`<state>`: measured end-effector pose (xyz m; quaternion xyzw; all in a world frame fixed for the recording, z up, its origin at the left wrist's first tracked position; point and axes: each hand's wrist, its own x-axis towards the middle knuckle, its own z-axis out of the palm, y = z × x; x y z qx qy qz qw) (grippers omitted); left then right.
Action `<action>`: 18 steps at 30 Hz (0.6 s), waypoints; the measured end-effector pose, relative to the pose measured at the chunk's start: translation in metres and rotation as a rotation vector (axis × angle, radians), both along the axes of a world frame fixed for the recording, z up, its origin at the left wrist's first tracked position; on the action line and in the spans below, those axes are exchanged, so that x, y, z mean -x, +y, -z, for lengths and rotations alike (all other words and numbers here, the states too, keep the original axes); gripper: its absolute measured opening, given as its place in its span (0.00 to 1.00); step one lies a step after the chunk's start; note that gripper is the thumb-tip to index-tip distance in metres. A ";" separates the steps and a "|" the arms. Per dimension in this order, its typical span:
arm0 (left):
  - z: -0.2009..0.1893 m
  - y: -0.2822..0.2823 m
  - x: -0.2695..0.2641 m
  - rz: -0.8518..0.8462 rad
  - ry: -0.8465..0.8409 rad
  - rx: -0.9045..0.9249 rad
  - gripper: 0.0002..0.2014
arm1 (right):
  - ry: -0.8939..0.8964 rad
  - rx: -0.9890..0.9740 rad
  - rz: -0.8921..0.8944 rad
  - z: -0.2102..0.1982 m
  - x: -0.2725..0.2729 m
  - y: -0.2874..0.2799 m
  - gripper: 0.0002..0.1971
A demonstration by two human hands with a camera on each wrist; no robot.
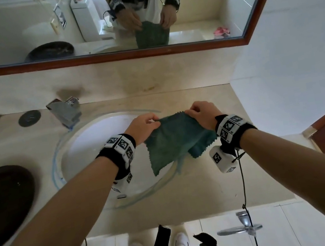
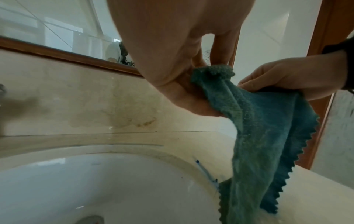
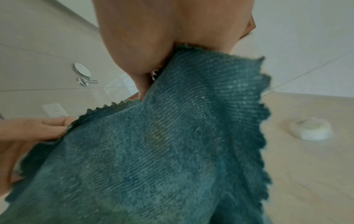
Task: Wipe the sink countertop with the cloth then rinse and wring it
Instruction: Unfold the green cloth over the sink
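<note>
Two hands, left hand (image 1: pixel 144 126) and right hand (image 1: pixel 205 113), pinch the top corners of the cloth (image 1: pixel 173 140); soft, light and limp, it hangs below each grip, best held at its edges.

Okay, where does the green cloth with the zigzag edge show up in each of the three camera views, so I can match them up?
Head view: the green zigzag-edged cloth hangs at centre, held up between the left hand and right hand over the white sink basin's right rim.
Left wrist view: the cloth hangs at right, from centre down to the bottom edge.
Right wrist view: the cloth fills the centre and lower left.
Shared landmark: the beige stone countertop.
</note>
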<state>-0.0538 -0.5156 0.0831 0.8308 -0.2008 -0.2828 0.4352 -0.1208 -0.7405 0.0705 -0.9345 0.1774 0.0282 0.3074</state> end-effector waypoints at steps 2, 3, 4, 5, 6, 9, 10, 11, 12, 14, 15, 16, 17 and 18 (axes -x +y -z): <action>0.003 -0.011 -0.003 0.014 0.033 -0.004 0.08 | 0.030 0.016 0.011 0.004 0.001 -0.009 0.14; 0.005 -0.016 -0.005 0.020 0.040 -0.011 0.08 | 0.040 0.024 0.020 0.006 0.001 -0.012 0.14; 0.008 -0.021 -0.008 0.028 0.043 -0.021 0.08 | 0.048 0.030 0.032 0.008 -0.001 -0.016 0.14; 0.012 -0.025 -0.012 0.033 0.045 -0.033 0.08 | 0.054 0.038 0.046 0.011 -0.003 -0.018 0.14; 0.016 -0.029 -0.016 0.035 0.043 -0.046 0.07 | 0.061 0.046 0.059 0.014 -0.005 -0.021 0.14; 0.030 -0.040 -0.029 0.047 0.021 -0.093 0.05 | 0.091 0.068 0.098 0.025 -0.015 -0.027 0.15; 0.035 -0.044 -0.035 0.054 0.015 -0.108 0.05 | 0.100 0.070 0.110 0.029 -0.019 -0.029 0.15; 0.039 -0.047 -0.040 0.064 0.011 -0.123 0.06 | 0.110 0.070 0.121 0.032 -0.023 -0.031 0.16; 0.044 -0.050 -0.045 0.075 0.008 -0.139 0.06 | 0.124 0.070 0.132 0.037 -0.028 -0.033 0.16; 0.053 -0.055 -0.057 0.096 -0.009 -0.171 0.08 | 0.158 0.071 0.155 0.043 -0.038 -0.037 0.17; 0.058 -0.058 -0.062 0.107 -0.019 -0.188 0.08 | 0.173 0.078 0.162 0.045 -0.043 -0.039 0.17; 0.062 -0.061 -0.068 0.118 -0.026 -0.202 0.08 | 0.188 0.087 0.168 0.048 -0.048 -0.042 0.18; 0.066 -0.064 -0.073 0.125 -0.031 -0.212 0.08 | 0.199 0.099 0.173 0.050 -0.053 -0.044 0.18; 0.069 -0.067 -0.077 0.126 -0.036 -0.220 0.09 | 0.208 0.112 0.182 0.053 -0.058 -0.046 0.19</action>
